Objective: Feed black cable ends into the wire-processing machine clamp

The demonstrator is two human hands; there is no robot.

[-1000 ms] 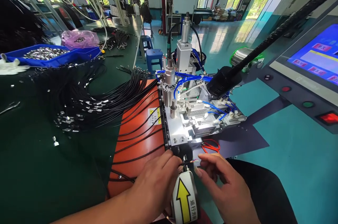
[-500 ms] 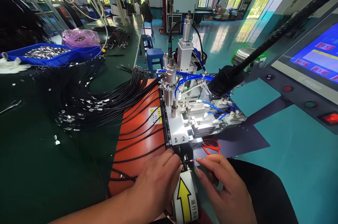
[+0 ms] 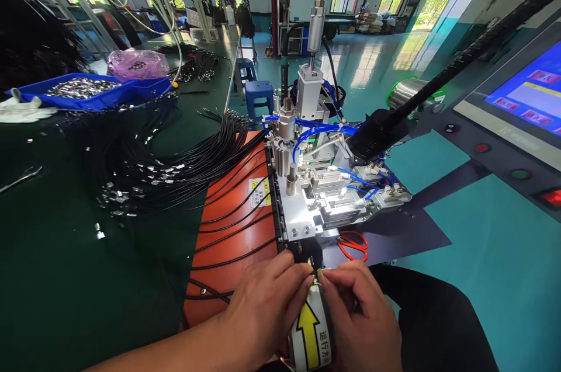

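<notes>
My left hand (image 3: 272, 296) is closed in a pinch on the end of a black cable, at the front of the machine. Close against it, my right hand (image 3: 362, 308) pinches the thin wires at that cable's tip. The fingertips almost meet and hide most of the cable end. Below them is a white block with a yellow arrow (image 3: 309, 331). Several black cables (image 3: 236, 258) lie across the orange plate (image 3: 236, 240) left of the machine, their ends along its edge. Directly beyond my hands stands the metal machine (image 3: 324, 185) with blue air tubes.
Red-handled scissors (image 3: 364, 246) lie right of the machine's front. A control panel (image 3: 504, 144) with a screen stands at right. On the dark green table (image 3: 65, 278) are a bundle of black cables (image 3: 184, 170), a blue tray (image 3: 127, 91) of metal parts and a pink bag (image 3: 138, 63).
My right hand has moved left, closing the gap to my left fingertips and covering the coloured wires seen before. The machine's rear cylinder rod has risen. The view has shifted slightly.
</notes>
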